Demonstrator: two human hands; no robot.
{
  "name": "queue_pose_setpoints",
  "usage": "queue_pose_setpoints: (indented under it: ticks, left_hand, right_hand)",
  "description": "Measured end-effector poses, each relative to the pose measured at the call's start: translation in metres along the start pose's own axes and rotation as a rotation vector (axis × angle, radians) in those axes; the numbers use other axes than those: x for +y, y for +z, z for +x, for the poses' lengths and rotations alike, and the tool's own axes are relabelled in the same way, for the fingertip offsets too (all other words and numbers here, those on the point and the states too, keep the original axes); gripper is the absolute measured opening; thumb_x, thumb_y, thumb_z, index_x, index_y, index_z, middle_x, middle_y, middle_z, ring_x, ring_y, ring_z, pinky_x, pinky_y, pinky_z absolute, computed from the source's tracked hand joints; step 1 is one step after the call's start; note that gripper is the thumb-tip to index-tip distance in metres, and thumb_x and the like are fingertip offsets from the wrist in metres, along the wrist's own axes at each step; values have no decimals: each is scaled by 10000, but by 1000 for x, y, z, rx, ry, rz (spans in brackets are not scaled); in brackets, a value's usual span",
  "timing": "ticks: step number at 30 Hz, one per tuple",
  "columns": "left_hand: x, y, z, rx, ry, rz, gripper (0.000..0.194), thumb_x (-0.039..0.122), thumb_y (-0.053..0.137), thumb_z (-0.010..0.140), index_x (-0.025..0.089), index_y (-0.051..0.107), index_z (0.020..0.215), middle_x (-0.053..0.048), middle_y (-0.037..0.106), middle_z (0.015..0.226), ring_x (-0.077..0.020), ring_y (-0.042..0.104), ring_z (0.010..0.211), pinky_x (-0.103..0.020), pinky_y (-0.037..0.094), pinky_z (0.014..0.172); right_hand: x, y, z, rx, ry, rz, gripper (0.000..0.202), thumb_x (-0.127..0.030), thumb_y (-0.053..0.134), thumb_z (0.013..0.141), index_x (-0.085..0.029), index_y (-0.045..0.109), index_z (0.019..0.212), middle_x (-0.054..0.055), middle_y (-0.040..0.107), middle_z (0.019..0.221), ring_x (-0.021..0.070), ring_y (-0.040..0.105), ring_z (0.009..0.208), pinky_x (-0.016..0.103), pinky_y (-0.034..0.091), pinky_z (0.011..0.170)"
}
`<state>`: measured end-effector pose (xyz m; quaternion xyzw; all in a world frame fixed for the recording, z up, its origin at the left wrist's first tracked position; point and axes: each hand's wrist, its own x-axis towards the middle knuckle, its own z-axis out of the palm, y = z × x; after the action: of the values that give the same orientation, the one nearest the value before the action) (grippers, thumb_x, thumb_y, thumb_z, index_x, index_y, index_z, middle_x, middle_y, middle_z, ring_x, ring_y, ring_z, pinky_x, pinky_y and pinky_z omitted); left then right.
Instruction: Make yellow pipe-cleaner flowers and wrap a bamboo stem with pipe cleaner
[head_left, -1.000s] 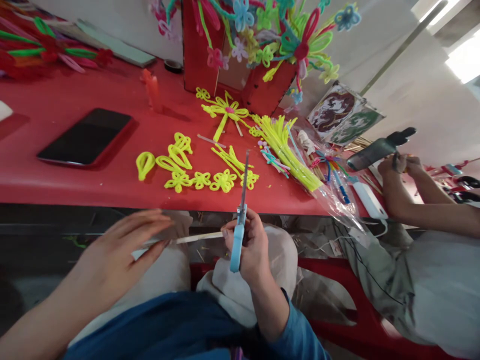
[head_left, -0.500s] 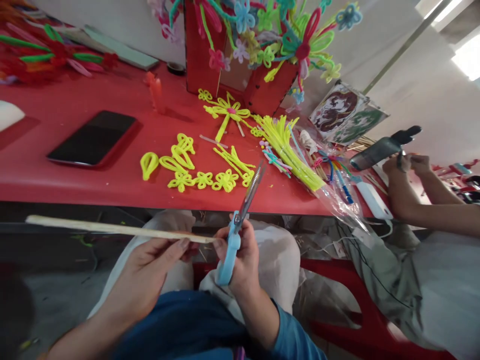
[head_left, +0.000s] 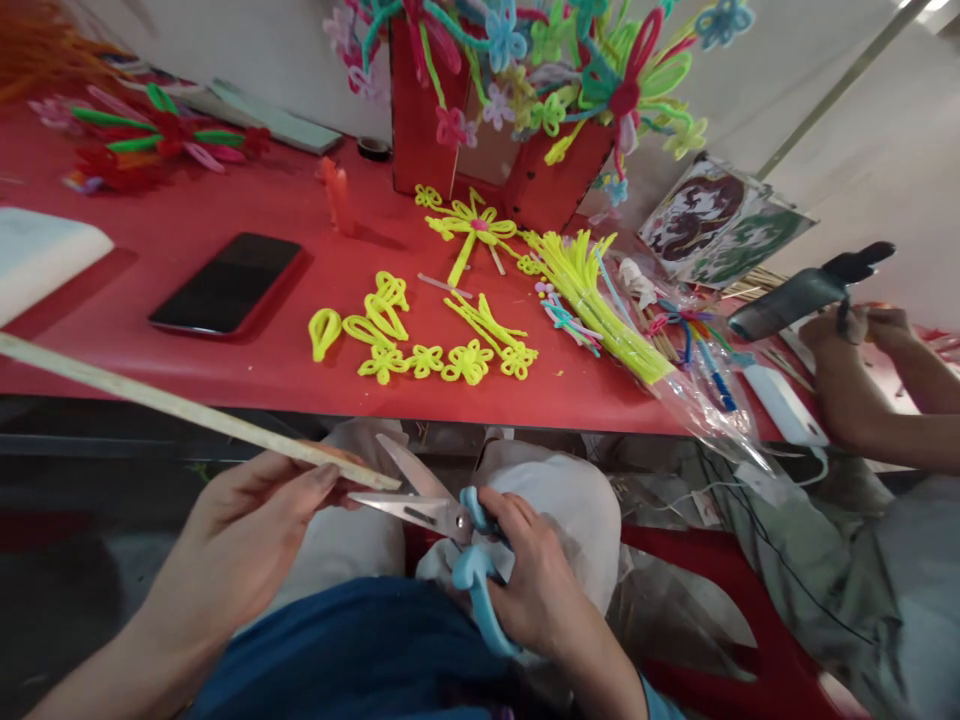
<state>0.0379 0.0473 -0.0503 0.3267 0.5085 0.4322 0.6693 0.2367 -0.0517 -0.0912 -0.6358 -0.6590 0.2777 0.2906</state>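
Between the thumb and fingers of my left hand (head_left: 247,535) is a long pale wooden stick (head_left: 165,408), slanting up toward the left. My right hand (head_left: 536,570) grips blue-handled scissors (head_left: 442,518) by the loops, with the blades spread apart. The stick's near end lies between the two blades, just past my left fingertips. Both hands are over my lap, below the table edge. On the table beyond lie bent yellow pipe-cleaner flowers (head_left: 466,362) and loops (head_left: 324,332), and a larger yellow flower with a pink centre (head_left: 478,225).
A black phone (head_left: 229,282) lies on the red table (head_left: 277,375). A bundle of yellow pipe cleaners (head_left: 600,310) in plastic, a white power strip (head_left: 786,403) and a red candle-like object (head_left: 339,198) are also there. At right, another person's hands (head_left: 851,335) hold something dark.
The scissors have swung from pointing up to pointing left, and their blades have opened around the stick's end. My left hand has shifted left and down with the stick.
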Motion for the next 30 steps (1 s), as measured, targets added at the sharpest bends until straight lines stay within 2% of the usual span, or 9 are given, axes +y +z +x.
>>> queue_pose_setpoints:
  ticks: [5, 9, 13, 15, 20, 25, 30]
  left_hand:
    - [1, -1, -4, -22, -15, 26, 65, 208, 770, 561, 219, 780, 624, -46, 740, 534, -216, 671, 434, -307, 581, 437]
    - [2, -4, -5, 22, -23, 66, 101, 189, 770, 511, 201, 778, 610, -78, 767, 608, -260, 709, 487, -316, 592, 457]
    - [1, -5, -5, 2, -30, 78, 105, 204, 761, 548, 230, 782, 649, -21, 729, 533, -194, 641, 394, -303, 569, 416]
    - [1, -5, -5, 0, 4, 99, 101, 196, 755, 555, 238, 779, 644, -9, 726, 542, -173, 633, 418, -260, 538, 390]
    - [5, -2, -5, 23, 58, 205, 96, 164, 734, 551, 234, 771, 605, -19, 744, 621, -175, 661, 578, -223, 539, 460]
    - [4, -7, -2, -31, 89, 239, 65, 192, 722, 566, 242, 763, 557, -15, 725, 536, -148, 647, 513, -198, 522, 477]
    - [1, -7, -3, -60, 51, 246, 73, 206, 715, 595, 243, 777, 603, -29, 747, 563, -179, 675, 544, -232, 541, 501]
  right_hand:
    - [2, -2, -2, 63, -53, -84, 519, -171, 630, 677, -127, 575, 1190, 125, 679, 975, 261, 633, 888, 372, 582, 719]
    - [3, -4, -2, 95, -97, -112, 479, -210, 634, 705, -136, 597, 1177, 114, 683, 939, 251, 639, 849, 364, 588, 706]
    - [4, -3, -2, 102, -125, -107, 427, -226, 614, 753, -132, 605, 1169, 107, 674, 892, 236, 636, 813, 328, 582, 650]
    - [4, -2, -2, 94, -128, -106, 413, -227, 593, 771, -133, 601, 1173, 100, 670, 855, 231, 630, 787, 310, 571, 601]
    - [5, -3, -2, 64, -106, -117, 387, -217, 570, 787, -144, 607, 1166, 82, 659, 782, 202, 610, 689, 272, 529, 539]
    - [6, -5, -2, 43, -126, -135, 405, -183, 568, 764, -138, 608, 1164, 61, 649, 731, 178, 584, 596, 267, 510, 531]
    - [9, -5, -3, 58, -149, -169, 414, -184, 583, 768, -147, 607, 1179, 57, 653, 725, 188, 613, 615, 269, 513, 557]
